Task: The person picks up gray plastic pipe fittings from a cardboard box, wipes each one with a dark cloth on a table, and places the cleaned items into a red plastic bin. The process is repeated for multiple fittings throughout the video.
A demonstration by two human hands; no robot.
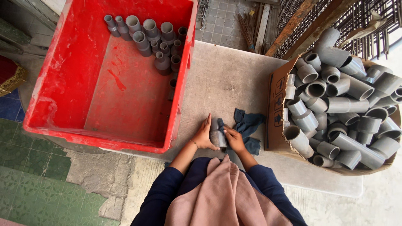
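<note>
Both hands close on 1 grey pipe fitting (218,137) at the near edge of the bench (226,79): the left hand (204,136) cups its side, the right hand (234,140) presses a dark blue rag (248,125) against it. Left of them, a red crate (75,75) holds a cluster of grey fittings (150,39) in its far corner, the rest of its floor bare. On the right, a cardboard box (276,104) is heaped with grey fittings (343,109). Bare bench runs between crate and box.
</note>
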